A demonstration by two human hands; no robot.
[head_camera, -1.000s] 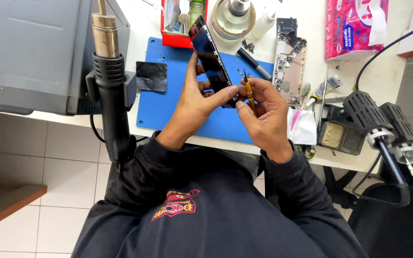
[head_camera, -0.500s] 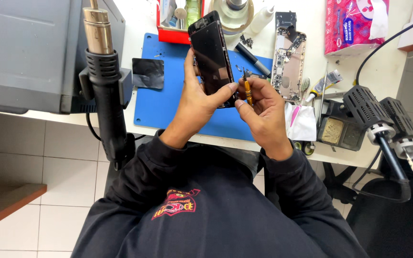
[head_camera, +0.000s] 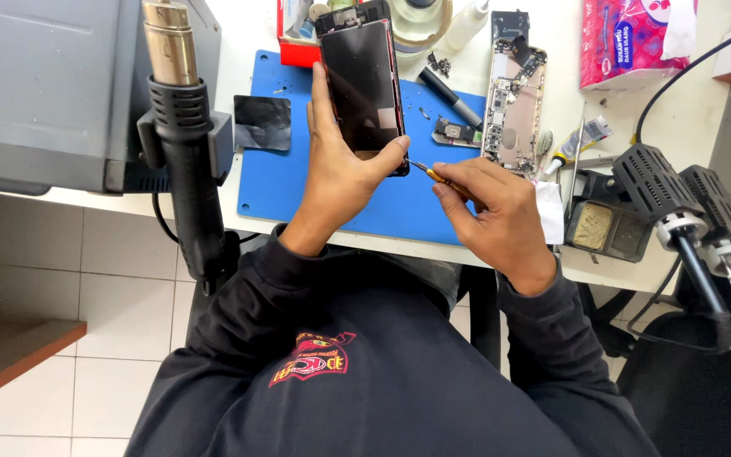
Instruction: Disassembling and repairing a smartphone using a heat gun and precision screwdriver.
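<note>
Hands at work over a blue mat point(head_camera: 298, 182): the left hand point(head_camera: 340, 169) grips a dark phone screen panel point(head_camera: 364, 85) by its near end, thumb on its right edge, tilting it up above the mat. Far left, a hot-air gun point(head_camera: 186, 152) hangs in its holder beside a grey station box point(head_camera: 44, 85). The right hand point(head_camera: 492, 207) pinches a small orange-handled screwdriver point(head_camera: 426, 173), its tip at the panel's near right corner. Farther right lie an opened phone chassis point(head_camera: 511, 93), a pink tissue pack point(head_camera: 632, 42) and a soldering-iron stand point(head_camera: 662, 190). The step in hand appears to be working a fastener or seam at that corner; the next move would call for a steady panel and light, exact pressure from the tip.
</note>
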